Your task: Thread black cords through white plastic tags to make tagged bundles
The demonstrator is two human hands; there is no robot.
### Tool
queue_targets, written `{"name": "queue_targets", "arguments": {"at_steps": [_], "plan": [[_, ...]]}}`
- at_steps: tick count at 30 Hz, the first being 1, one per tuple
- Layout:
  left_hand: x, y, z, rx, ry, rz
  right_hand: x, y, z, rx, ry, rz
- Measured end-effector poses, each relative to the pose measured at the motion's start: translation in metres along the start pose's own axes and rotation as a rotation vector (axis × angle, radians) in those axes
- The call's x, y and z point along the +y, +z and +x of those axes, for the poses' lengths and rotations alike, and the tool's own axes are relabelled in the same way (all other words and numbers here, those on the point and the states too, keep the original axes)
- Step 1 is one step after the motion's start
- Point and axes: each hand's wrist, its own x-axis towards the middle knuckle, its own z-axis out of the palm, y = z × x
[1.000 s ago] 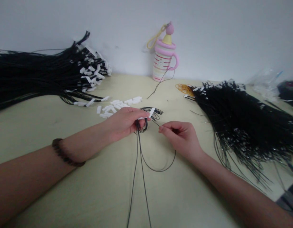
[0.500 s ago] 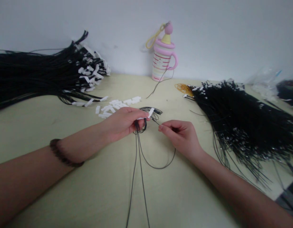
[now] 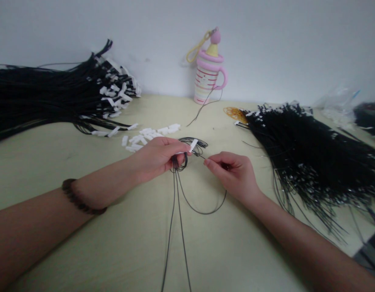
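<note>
Between the thumb and fingers of my left hand [image 3: 164,158] is a white connector [image 3: 193,144], its far end sticking out past the thumb. Several thin black wires [image 3: 176,163] gather under those same fingers, with a small coil beyond them and long strands hanging toward the front of the table. My right hand [image 3: 232,172] is closed, pinching the end of one black wire [image 3: 201,156] close to the connector's right side. That wire loops down from the right hand and back to the bundle. Whether its tip touches the connector is too small to tell.
Loose white connectors [image 3: 144,136] lie behind my left hand. A big bundle of black wires with white connectors [image 3: 53,93] is at left, another wire pile [image 3: 315,154] at right. A pink-and-white cup [image 3: 205,79] stands by the wall; a clear plastic bag [image 3: 339,107] sits back right.
My right hand has shifted very slightly to the right, still pinching the wire. The left hand and connector have stayed nearly where they were.
</note>
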Motion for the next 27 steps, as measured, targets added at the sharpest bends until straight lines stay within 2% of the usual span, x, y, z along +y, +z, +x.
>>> {"name": "queue_targets", "arguments": {"at_steps": [4, 10, 16, 20, 27], "plan": [[-0.002, -0.001, 0.000, -0.015, 0.024, 0.063, 0.000, -0.001, -0.001, -0.006, -0.072, -0.025], [-0.004, 0.001, -0.004, -0.010, 0.067, 0.213, 0.003, 0.001, -0.001, -0.024, -0.090, -0.068], [-0.008, 0.013, -0.013, 0.084, 0.183, 0.484, 0.001, 0.009, -0.005, -0.020, -0.153, -0.071], [-0.010, 0.015, -0.016, 0.085, 0.215, 0.524, 0.001, 0.012, -0.008, 0.027, -0.171, -0.038], [-0.011, 0.012, -0.014, 0.078, 0.213, 0.475, 0.005, 0.010, -0.004, -0.031, -0.156, 0.035]]}}
